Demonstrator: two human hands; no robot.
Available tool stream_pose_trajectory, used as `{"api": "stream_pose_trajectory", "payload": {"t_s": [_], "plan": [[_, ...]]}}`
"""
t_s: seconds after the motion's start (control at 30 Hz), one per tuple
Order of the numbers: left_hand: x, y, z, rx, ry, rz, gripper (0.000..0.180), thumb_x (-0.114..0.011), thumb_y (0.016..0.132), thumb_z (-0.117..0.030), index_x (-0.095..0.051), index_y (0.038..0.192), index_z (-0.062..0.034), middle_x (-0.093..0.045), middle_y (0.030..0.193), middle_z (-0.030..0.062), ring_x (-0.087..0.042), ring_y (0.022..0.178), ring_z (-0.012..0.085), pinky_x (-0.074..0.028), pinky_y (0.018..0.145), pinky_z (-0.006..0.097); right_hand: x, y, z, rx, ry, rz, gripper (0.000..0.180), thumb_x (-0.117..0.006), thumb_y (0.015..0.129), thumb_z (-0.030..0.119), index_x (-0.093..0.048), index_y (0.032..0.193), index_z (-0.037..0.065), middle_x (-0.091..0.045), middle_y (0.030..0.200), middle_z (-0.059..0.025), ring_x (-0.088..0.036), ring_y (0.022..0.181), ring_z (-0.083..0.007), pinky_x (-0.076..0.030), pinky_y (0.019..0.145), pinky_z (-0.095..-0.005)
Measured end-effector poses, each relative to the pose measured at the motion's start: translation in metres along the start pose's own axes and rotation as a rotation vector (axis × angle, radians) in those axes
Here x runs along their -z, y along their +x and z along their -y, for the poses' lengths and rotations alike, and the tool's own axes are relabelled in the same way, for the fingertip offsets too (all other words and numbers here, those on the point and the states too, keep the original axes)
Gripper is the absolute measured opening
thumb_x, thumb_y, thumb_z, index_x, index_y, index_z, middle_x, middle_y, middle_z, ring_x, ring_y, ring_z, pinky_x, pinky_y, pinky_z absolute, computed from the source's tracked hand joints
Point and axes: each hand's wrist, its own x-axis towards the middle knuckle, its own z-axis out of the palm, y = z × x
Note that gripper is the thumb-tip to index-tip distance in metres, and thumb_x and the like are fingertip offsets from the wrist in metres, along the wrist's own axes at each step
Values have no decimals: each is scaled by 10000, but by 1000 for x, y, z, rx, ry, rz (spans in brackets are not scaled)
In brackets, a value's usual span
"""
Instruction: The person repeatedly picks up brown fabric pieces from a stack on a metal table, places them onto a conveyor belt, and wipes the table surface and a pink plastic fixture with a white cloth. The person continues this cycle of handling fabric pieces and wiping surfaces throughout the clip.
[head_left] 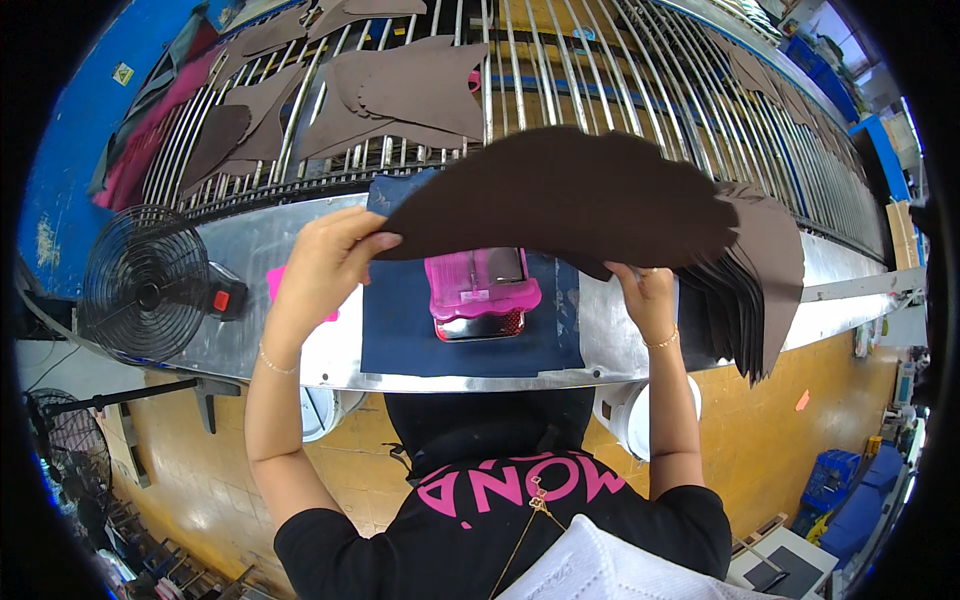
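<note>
A large dark brown cut piece [560,195], perhaps leather, is held up over the work table between my two hands. My left hand [345,245] pinches its pointed left end. With the thumb and fingers of my right hand [645,295], I grip its lower edge toward the right. Below it, on a dark blue sheet [400,335], lie a pink transparent plastic case [480,285] and a red-and-black object [480,327] partly under the case. A stack of similar brown pieces [765,270] drapes over the table edge to the right of my right hand.
Beyond the metal table [340,345] runs a rack of metal bars [560,70] with several brown pieces [400,85] laid on it. A black fan [145,285] stands at the left. White buckets [640,415] sit below the table's front edge.
</note>
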Motion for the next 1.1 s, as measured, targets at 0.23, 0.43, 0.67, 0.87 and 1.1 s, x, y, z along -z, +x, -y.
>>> {"api": "stream_pose_trajectory", "payload": {"t_s": [0.23,0.43,0.67,0.87,1.1], "plan": [[-47,43,-39,-361,142,72,113,-733,770,-108,-685,824,-22,-518,771,83,-542,641,243,-434,593,337,66,-43,-22,-298,143,-303,102,-652,887,24,-620,978,-8,-640,786,-15,-507,698,-54,-431,640,-208],[-76,87,-62,-490,95,115,184,-746,774,-199,-692,827,-31,-541,833,94,-562,714,259,-462,653,349,151,-19,-17,-266,124,-387,176,-548,969,62,-589,1117,-26,-592,951,4,-516,868,-64,-416,807,-201],[-36,124,-37,-184,-217,-177,326,-669,877,-270,-671,1096,-28,-566,864,47,-546,737,134,-451,647,282,153,128,-47,-319,377,-197,346,-579,945,100,-537,1270,-9,-645,1113,-95,-594,962,-111,-447,878,-247],[-11,67,4,-38,-559,-242,799,-813,724,-378,-454,1369,-71,-533,1076,48,-549,925,134,-465,728,273,78,216,-92,-498,427,-12,338,-563,951,125,-533,1280,52,-660,1024,-22,-589,881,-75,-456,713,-221],[-43,-8,34,-266,-273,158,1631,-930,306,-541,100,1514,-165,-110,1562,204,-157,1442,377,-182,1150,510,-8,252,-192,-749,310,168,285,-599,920,131,-592,1205,126,-555,708,26,-435,554,-85,-334,455,-262]]}}
